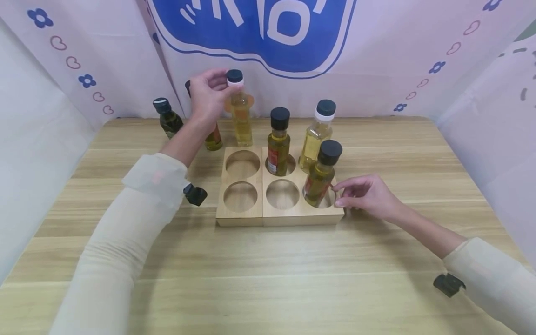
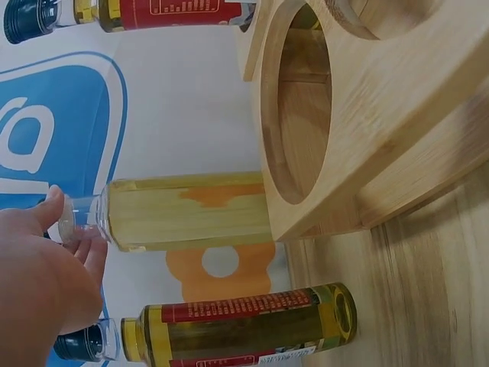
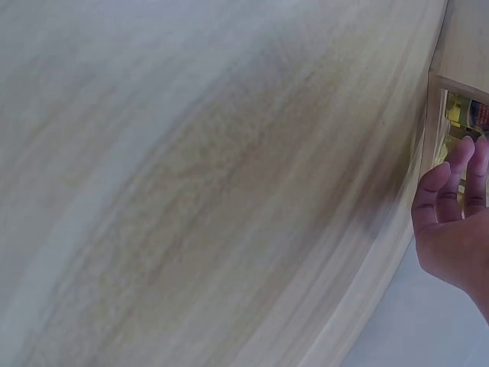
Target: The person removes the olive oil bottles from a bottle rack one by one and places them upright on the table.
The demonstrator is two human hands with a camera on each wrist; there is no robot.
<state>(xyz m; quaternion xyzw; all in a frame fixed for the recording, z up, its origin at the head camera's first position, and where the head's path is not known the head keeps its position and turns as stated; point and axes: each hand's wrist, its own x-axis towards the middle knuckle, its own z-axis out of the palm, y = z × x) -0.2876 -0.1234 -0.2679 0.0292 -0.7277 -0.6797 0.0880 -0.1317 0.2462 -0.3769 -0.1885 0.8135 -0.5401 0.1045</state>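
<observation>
At the back, my left hand (image 1: pixel 211 95) grips the neck of a clear bottle of pale yellow oil (image 1: pixel 241 118) with a dark cap. This bottle is upright behind the left part of a wooden rack (image 1: pixel 263 204) with round holes; whether its base touches the table cannot be told. My right hand (image 1: pixel 372 197) has loosely bent fingers touching the rack's right edge, near a black-capped bottle of darker oil (image 1: pixel 317 184) tilted in the front right hole. Another black-capped oil bottle (image 1: pixel 278 153) and a pale oil bottle (image 1: pixel 314 144) occupy the back holes.
Left of the rack, a red-labelled oil bottle (image 1: pixel 214 139) stands partly behind my left hand, with a dark green bottle (image 1: pixel 170 122) further left. A printed cloth (image 1: pixel 377 60) hangs behind the wooden table (image 1: pixel 268 279).
</observation>
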